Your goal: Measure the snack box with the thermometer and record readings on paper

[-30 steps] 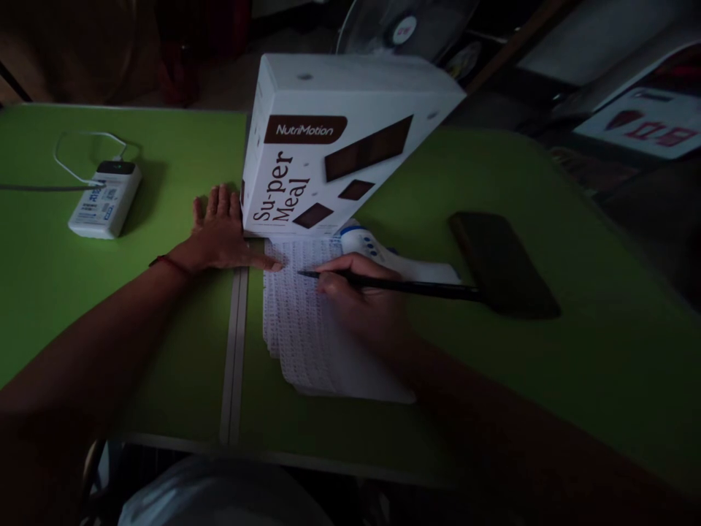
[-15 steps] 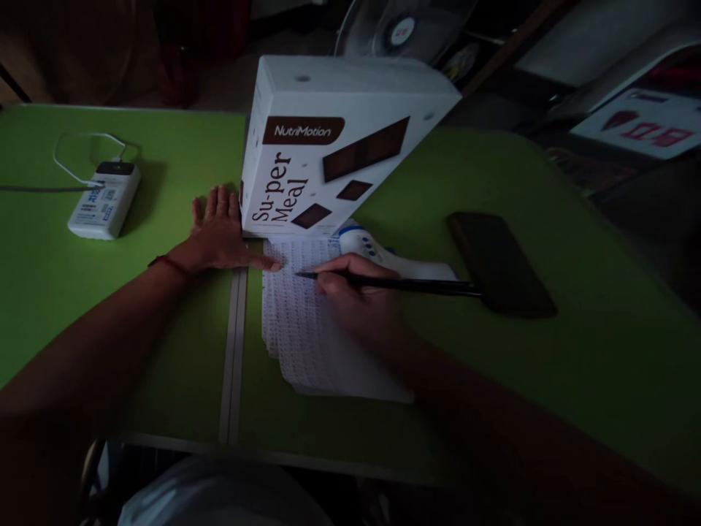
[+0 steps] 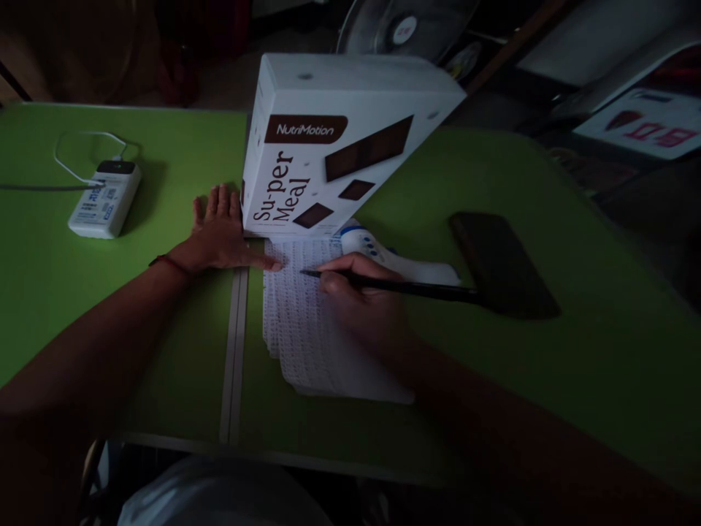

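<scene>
The fingers [image 3: 358,264] of the right hand [image 3: 364,292] are closed in a writing grip on a black pen [image 3: 424,288], its tip over the handwritten sheets [image 3: 307,321]; I cannot tell whether it touches them. The fingers of the left hand [image 3: 219,237] are spread flat on the green table [image 3: 175,372], gripping nothing, with the thumb reaching across the sheets' left edge; a red bracelet [image 3: 171,263] circles that wrist. Directly beyond the sheets stands a white NutriMotion Su-per Meal box [image 3: 328,175], upright, blocking my view of the table behind it. The left index finger lies just beside its near left corner. An infrared thermometer [image 3: 402,264] lies right of the box's base, partly hidden from me by the right hand and pen. The pen's rear end overlaps a dark smartphone [image 3: 504,263] in my view. Well apart at left, a white power bank [image 3: 101,212] carries a looped white cable [image 3: 90,133]. Beyond the table are a fan [image 3: 405,31] and, at right, a white panel [image 3: 602,128] with red lettering.
</scene>
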The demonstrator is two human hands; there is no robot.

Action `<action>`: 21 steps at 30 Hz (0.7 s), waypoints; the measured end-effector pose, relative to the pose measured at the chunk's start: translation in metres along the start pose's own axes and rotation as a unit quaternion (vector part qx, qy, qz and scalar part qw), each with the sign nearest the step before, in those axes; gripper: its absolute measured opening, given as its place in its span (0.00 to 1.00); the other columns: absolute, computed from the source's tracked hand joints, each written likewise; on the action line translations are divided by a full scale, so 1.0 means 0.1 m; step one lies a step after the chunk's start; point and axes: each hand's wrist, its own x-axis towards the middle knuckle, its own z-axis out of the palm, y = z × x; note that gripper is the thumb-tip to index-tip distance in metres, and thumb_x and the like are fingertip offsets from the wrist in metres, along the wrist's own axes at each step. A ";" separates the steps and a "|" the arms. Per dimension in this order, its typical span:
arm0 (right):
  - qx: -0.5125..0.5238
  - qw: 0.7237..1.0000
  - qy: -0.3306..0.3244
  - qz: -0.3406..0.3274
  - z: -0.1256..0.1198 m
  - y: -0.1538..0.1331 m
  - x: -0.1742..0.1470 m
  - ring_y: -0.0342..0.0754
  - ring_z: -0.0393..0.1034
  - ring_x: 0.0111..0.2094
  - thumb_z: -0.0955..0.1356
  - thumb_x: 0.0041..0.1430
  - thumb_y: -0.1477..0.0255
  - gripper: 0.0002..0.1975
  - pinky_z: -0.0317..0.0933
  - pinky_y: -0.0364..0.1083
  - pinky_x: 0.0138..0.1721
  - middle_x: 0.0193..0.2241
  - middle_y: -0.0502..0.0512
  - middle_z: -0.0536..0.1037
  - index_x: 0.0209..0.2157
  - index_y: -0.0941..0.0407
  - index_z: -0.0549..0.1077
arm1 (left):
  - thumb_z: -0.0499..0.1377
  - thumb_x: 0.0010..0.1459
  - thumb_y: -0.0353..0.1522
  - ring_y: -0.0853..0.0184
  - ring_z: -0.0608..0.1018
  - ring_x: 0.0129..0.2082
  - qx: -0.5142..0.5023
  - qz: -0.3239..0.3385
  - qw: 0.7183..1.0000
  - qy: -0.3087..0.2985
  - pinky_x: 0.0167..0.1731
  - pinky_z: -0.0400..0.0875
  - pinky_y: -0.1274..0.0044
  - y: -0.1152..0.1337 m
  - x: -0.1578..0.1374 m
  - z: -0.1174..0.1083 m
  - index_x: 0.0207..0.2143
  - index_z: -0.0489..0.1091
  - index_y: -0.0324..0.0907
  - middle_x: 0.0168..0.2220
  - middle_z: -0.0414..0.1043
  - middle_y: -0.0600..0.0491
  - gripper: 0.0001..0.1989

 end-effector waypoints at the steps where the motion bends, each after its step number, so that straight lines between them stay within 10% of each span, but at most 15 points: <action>1: -0.001 1.000 -0.005 0.001 0.00 0.00 0.00 0.47 0.67 0.22 0.69 0.53 0.76 0.07 0.61 0.47 0.24 0.19 0.47 0.74 0.26 0.50 0.75 | 0.51 0.29 0.79 0.43 0.26 0.76 -0.003 0.003 1.000 0.002 0.72 0.22 0.52 -0.01 0.00 0.01 0.77 0.27 0.36 0.77 0.18 0.37 0.86; 21: 0.038 0.999 -0.016 0.014 0.03 -0.08 0.00 0.44 0.67 0.20 0.68 0.53 0.74 0.06 0.62 0.45 0.23 0.18 0.45 0.74 0.25 0.50 0.75 | 0.57 0.30 0.77 0.41 0.27 0.76 -0.015 0.002 1.000 0.008 0.72 0.22 0.52 0.01 -0.02 -0.01 0.77 0.28 0.35 0.77 0.19 0.36 0.86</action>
